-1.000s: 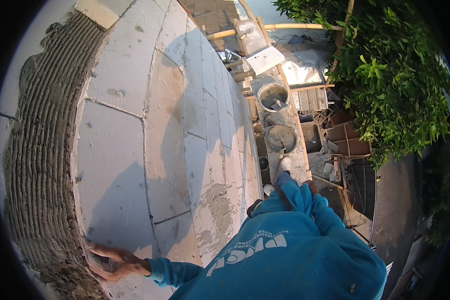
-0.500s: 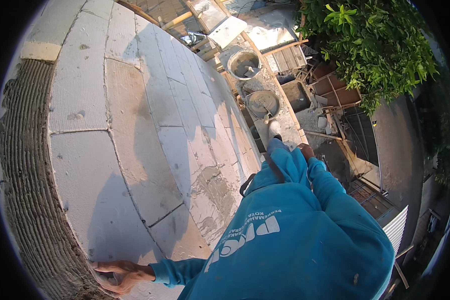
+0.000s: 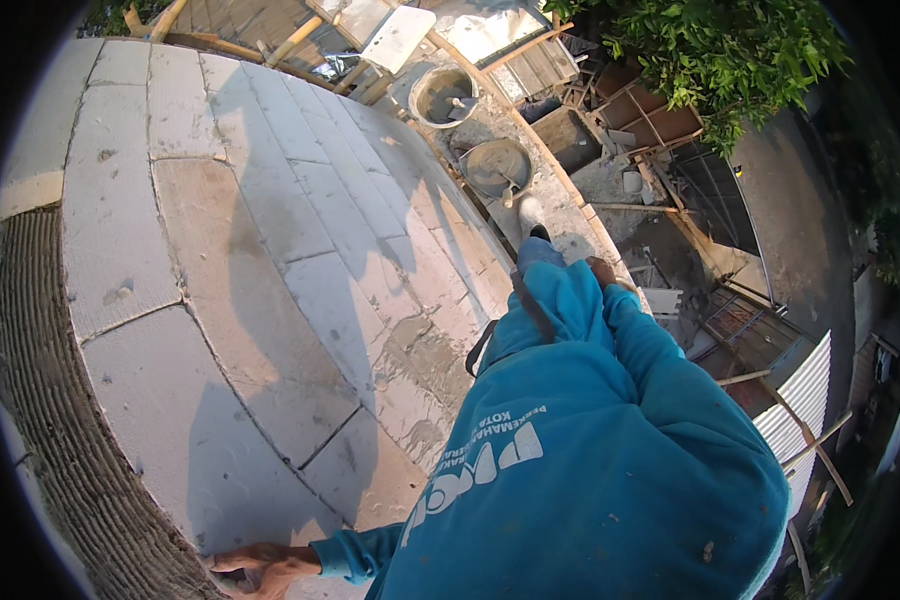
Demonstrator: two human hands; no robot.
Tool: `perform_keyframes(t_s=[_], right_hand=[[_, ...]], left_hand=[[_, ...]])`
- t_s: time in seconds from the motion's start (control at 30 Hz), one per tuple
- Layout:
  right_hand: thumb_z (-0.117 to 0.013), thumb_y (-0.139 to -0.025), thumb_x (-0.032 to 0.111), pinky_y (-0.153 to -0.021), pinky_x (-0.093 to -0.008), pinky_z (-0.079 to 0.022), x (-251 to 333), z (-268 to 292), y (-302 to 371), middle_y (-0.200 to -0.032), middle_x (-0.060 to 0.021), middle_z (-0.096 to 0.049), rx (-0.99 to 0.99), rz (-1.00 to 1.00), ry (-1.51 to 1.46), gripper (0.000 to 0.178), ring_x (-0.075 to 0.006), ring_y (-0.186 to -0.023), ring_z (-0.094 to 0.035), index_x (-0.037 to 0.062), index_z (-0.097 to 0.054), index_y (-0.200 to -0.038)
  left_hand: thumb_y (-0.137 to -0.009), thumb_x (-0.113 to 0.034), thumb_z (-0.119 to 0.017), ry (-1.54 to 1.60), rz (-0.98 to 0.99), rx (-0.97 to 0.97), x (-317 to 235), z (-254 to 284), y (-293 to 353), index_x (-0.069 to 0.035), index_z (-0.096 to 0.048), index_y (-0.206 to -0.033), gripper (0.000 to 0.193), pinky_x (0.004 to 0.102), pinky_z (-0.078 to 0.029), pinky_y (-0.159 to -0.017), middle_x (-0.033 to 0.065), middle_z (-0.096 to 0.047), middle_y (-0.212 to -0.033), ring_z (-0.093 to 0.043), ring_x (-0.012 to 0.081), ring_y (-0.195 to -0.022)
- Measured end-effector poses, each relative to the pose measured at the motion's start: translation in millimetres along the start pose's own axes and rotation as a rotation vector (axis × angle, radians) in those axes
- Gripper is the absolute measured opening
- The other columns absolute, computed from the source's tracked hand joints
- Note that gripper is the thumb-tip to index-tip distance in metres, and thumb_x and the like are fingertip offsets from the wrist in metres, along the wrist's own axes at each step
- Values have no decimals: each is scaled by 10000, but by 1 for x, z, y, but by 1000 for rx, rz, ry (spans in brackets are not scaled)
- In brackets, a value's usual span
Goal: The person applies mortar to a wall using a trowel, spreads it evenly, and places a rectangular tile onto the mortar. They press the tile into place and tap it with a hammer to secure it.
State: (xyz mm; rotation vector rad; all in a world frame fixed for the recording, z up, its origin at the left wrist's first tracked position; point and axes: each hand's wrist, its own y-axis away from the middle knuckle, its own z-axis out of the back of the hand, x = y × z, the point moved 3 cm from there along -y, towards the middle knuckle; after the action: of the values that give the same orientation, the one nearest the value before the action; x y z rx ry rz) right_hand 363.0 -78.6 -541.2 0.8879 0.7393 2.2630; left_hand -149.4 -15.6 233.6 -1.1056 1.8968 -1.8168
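Observation:
My left hand [image 3: 262,571] rests against the pale block wall [image 3: 260,400] at the lower left, beside a band of ridged grey mortar [image 3: 40,350]. Its thumb and fingers are apart; the lower fingers run out of clear sight at the picture's rim. Beside my thigh, near the plank edge of the walkway, is my right hand [image 3: 600,271]. Its fingers are mostly hidden, so I cannot see whether it holds anything. Ahead of my pale shoe [image 3: 532,212] stands a bucket of grey mix [image 3: 492,172] with a trowel [image 3: 511,192] in it.
A second bucket [image 3: 430,97] with a tool inside stands farther along the narrow walkway [image 3: 560,215]. Below on the right are a rectangular trough [image 3: 567,140], timber, and corrugated sheet [image 3: 800,400]. Leafy branches [image 3: 700,70] hang at the upper right.
The view has shifted, so the wall, buckets and walkway sit farther left and higher. My left hand stays against the wall by the mortar; my right stays beside my thigh.

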Motion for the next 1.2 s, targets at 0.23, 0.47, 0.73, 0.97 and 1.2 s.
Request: perform_keyframes(t_s=[0.23,0.47,0.73,0.97,1.2], right_hand=[[-641,-860,511,-975,-497,-506,67,35,32,-1230,-245,-659,78,-5,-195,544,-414,-1163,-626,93,-663,-1208],[-677,-835,500,-960,-488,-514,88,65,51,-1187,-241,-680,28,-5,-169,533,-413,-1122,-649,84,-686,-1167],[-730,-804,453,-903,-471,-540,78,34,41,-1081,-231,-717,21,-21,-88,454,-387,-1048,-687,106,-719,-1097],[-739,-810,355,-875,-470,-553,85,50,36,-1020,-178,-744,51,98,-180,324,-356,-992,-714,146,-749,-1058],[-685,-841,336,-794,-425,-570,38,71,-38,-894,-127,-753,-30,493,-47,281,-309,-875,-730,101,-750,-980]], left_hand=[[-997,-334,-617,-13,-42,-28,-3,15,-9,-86,-723,-906,284,442,-499,-754,82,-716,-866,-669,308,-787],[-974,-363,-641,-51,-41,32,13,11,-8,-86,-746,-892,307,392,-518,-732,58,-730,-860,-679,245,-761],[-899,-586,-669,-111,117,150,19,15,-11,-165,-807,-862,445,389,-494,-929,-22,-763,-868,-711,136,-820],[-923,-507,-674,-44,61,150,42,8,-5,-148,-804,-872,386,388,-482,-930,-13,-763,-868,-708,145,-842],[-917,-424,-690,13,226,225,8,4,-5,-111,-797,-927,331,414,-446,-1001,10,-771,-918,-699,174,-873]])
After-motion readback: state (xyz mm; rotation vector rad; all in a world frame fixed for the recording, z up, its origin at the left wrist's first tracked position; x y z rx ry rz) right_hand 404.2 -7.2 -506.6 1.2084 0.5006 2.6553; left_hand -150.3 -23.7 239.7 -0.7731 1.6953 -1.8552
